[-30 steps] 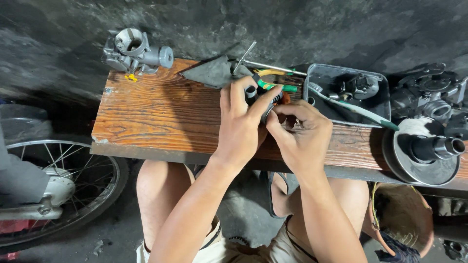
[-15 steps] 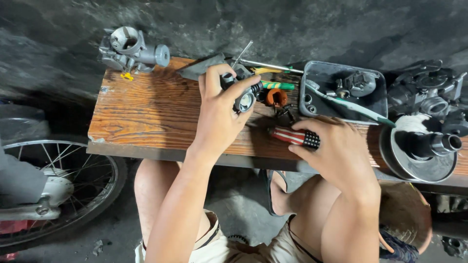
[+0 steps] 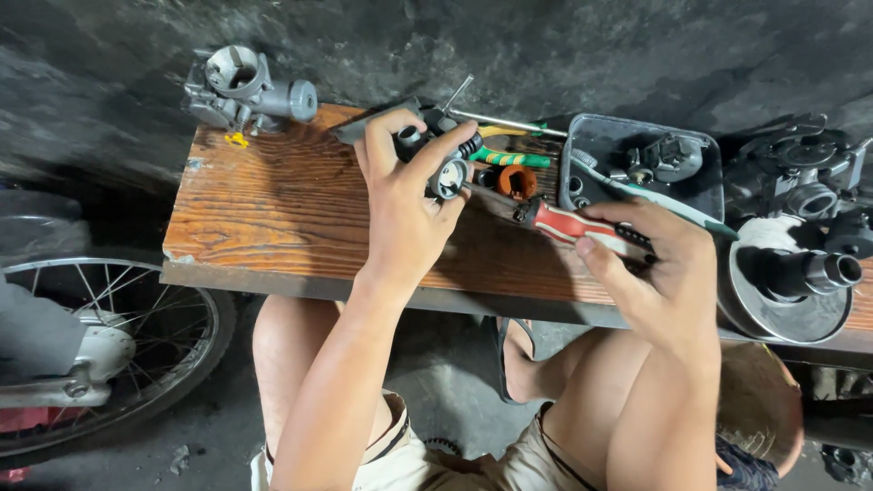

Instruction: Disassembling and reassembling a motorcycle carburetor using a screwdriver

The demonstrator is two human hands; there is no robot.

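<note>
The small carburetor [image 3: 443,156] sits clasped in the left hand [image 3: 406,214], held just above the wooden bench [image 3: 273,209]. The right hand [image 3: 657,273] grips a red-handled screwdriver [image 3: 582,227], its tip pointed at the part's round opening and very near it; whether it touches I cannot tell. The part looks partly stripped, the work mid-way. Behind lie green-handled pliers [image 3: 509,156] and an orange cap [image 3: 516,180]. A second carburetor [image 3: 244,89] stands far left, a parts tray [image 3: 641,164] and clutch assembly [image 3: 791,277] crowd the right.
</note>
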